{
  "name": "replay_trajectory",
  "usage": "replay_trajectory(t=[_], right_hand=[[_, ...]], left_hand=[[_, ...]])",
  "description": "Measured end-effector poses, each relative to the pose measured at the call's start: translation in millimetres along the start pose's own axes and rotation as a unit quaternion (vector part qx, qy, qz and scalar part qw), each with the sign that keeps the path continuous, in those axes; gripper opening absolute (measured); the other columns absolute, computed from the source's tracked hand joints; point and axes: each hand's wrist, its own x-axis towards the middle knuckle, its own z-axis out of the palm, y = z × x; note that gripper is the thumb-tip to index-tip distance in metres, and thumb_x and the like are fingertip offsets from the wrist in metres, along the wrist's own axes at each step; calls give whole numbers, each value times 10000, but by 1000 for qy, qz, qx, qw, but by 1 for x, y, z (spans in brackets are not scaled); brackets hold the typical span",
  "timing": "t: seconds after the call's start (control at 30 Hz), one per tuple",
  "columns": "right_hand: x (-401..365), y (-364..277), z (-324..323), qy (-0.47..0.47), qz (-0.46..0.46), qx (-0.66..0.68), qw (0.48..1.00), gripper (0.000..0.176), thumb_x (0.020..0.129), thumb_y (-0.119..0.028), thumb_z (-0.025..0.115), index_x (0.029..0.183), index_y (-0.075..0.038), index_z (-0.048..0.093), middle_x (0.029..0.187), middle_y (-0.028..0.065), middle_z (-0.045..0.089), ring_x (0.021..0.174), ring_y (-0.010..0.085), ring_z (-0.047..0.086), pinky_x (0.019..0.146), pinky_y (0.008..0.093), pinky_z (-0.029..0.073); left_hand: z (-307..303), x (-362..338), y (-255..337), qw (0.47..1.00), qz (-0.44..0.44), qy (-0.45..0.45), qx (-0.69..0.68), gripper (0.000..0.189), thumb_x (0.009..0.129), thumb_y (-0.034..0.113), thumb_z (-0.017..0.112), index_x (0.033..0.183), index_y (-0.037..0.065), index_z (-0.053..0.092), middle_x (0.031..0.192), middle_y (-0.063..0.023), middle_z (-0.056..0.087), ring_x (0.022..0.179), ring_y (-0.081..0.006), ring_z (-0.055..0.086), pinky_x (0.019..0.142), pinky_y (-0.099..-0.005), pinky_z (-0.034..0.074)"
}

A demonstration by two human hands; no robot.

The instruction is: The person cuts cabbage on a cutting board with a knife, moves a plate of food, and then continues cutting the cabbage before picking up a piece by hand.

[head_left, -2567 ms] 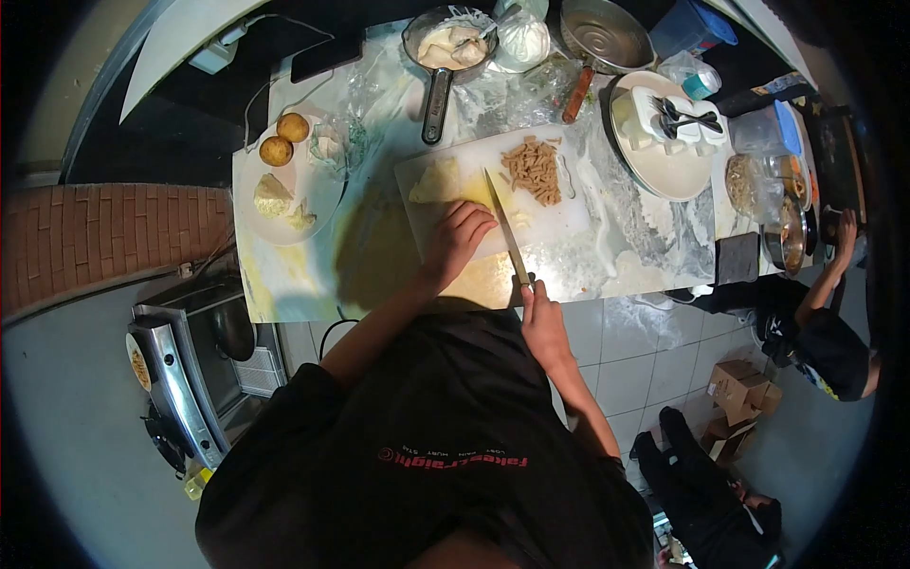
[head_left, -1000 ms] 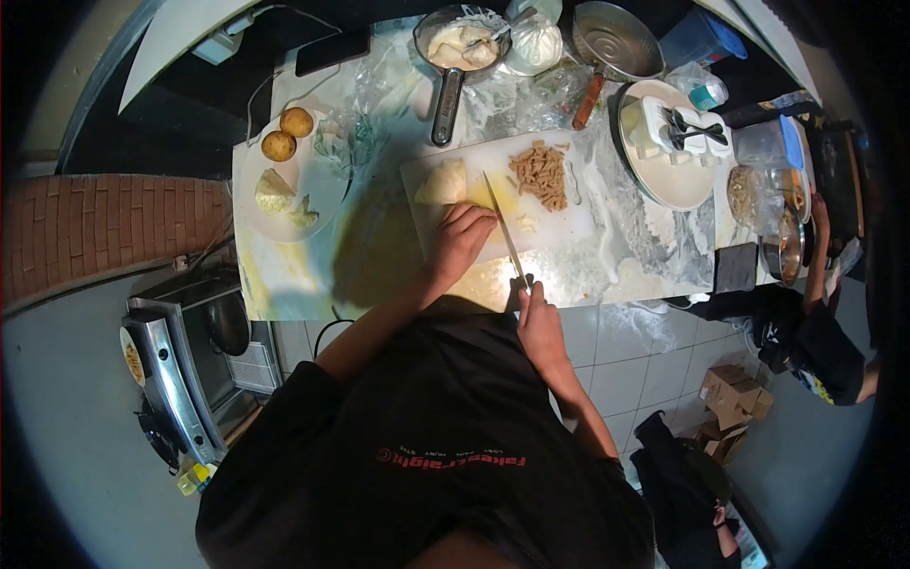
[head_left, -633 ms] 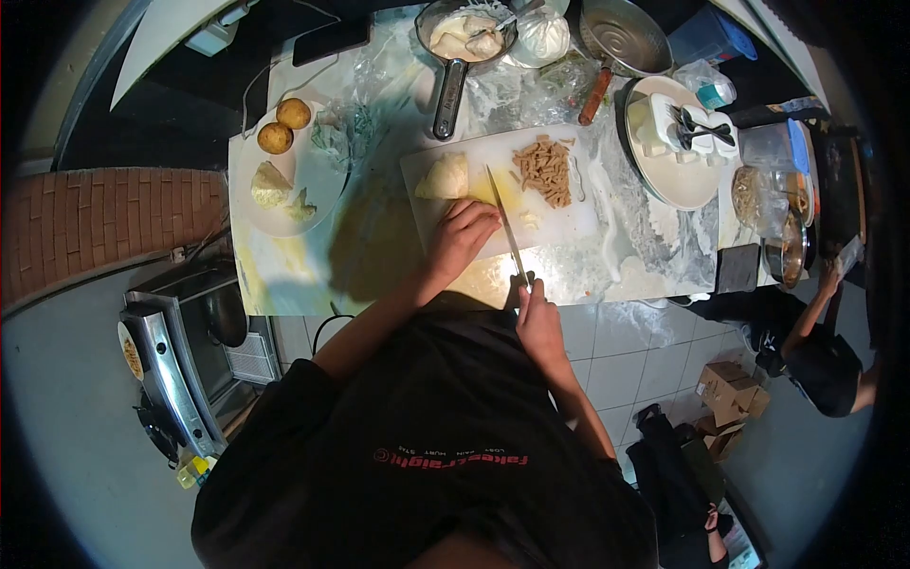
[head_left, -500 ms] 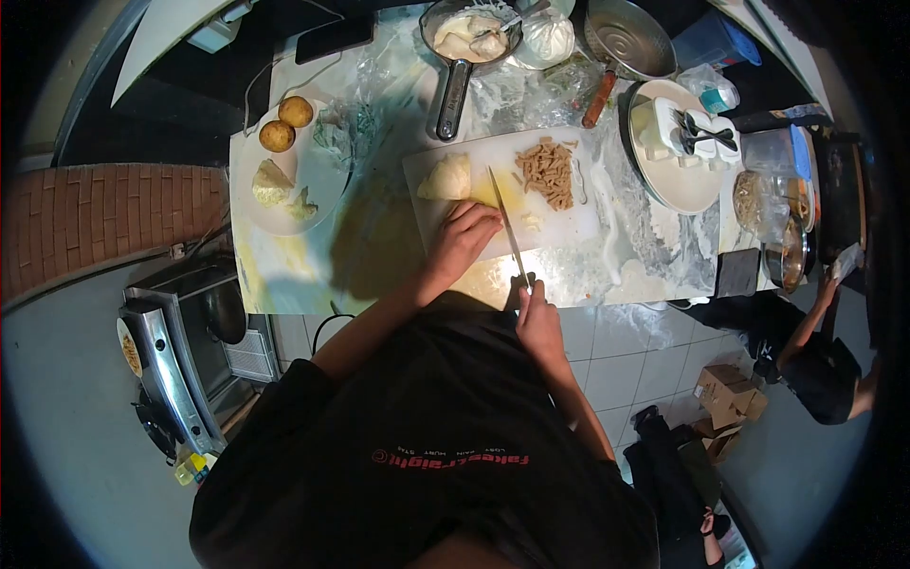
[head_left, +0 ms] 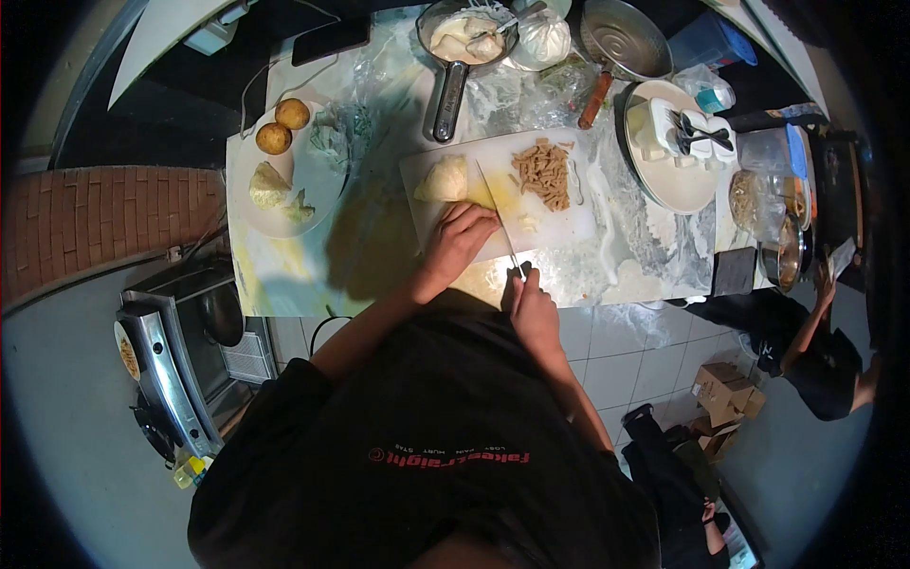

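A white cutting board [head_left: 578,220] lies at the near edge of the counter. My right hand [head_left: 536,311] is closed round the handle of a kitchen knife [head_left: 500,209], its blade slanting away to the upper left over the board. Just left of the blade, my left hand [head_left: 464,237] presses down with bent fingers; whatever lies under the fingertips is hidden. Beyond those fingers rests a pale, rounded cabbage piece [head_left: 444,178]. Small pale bits [head_left: 528,224] lie right of the blade. Further right is a heap of brown strips [head_left: 542,174], perhaps cooked meat.
A plate [head_left: 318,204] at left holds two round brown items [head_left: 275,138] and cabbage chunks [head_left: 269,185]. Behind the board stand a pan [head_left: 450,100] with creamy food and a metal pan [head_left: 627,43]. A plate with white containers [head_left: 668,185] sits right. Other people [head_left: 806,360] are at right.
The knife has swung slightly, its tip going left and its blade coming closer to my left fingers. My right hand has shifted a little left; my left hand stays nearly in place.
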Motion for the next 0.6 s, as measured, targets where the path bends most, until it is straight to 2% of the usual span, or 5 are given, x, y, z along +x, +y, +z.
replay_trajectory(t=[0.23, 0.3, 0.6], right_hand=[[-11, 7, -4, -1, 8, -21, 1000, 318, 1044, -291, 419, 1150, 9, 432, 702, 296, 641, 691, 506, 640, 597, 580, 515], [-18, 11, -6, 10, -2, 6, 1000, 295, 1044, -276, 423, 1153, -2, 444, 717, 298, 642, 710, 519, 629, 607, 593, 505], [-22, 22, -7, 10, 2, 89, 996, 292, 1045, -238, 434, 1204, 5, 469, 757, 322, 633, 756, 535, 607, 604, 608, 474]], left_hand=[[1, 0, 1, 1000, -8, 1, -1, 97, 795, 19, 720, 889, 12, 697, 941, -66, 663, 910, -251, 624, 794, -356, 497], [2, -1, 0, 1000, -10, 2, 20, 92, 796, 52, 711, 884, 46, 683, 950, -44, 650, 918, -236, 606, 822, -348, 481], [4, 0, -3, 1000, -28, -3, 12, 130, 793, 101, 727, 900, 62, 663, 929, -46, 640, 917, -244, 606, 820, -362, 478]])
